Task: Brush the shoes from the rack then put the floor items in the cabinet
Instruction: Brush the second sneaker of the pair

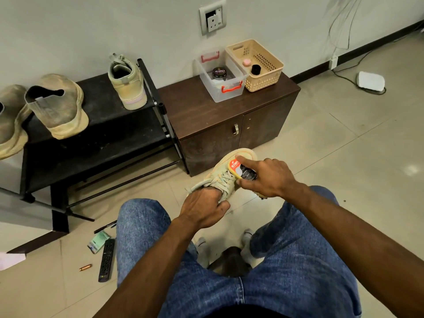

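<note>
Now the right hand (266, 176) grips the brush (245, 169) on the shoe (223, 177), mid-frame. The left hand (204, 206) clasps the shoe's heel; a loose hold could let it twist away.

A home entryway: shoe rack (91, 125) and low cabinet (229, 111) on tiled floor.

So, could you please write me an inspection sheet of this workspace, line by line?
Surface: tiled floor.
Job's things: laced shoe under brush; three shoes on rack; cabinet doors closed.
Clutter: remote, pen, green packet, copper cylinder on floor.
Grippers: left hand grips shoe; right hand holds brush.
Cables: along the right wall.
Surroundings: clear box, basket on cabinet.
</note>
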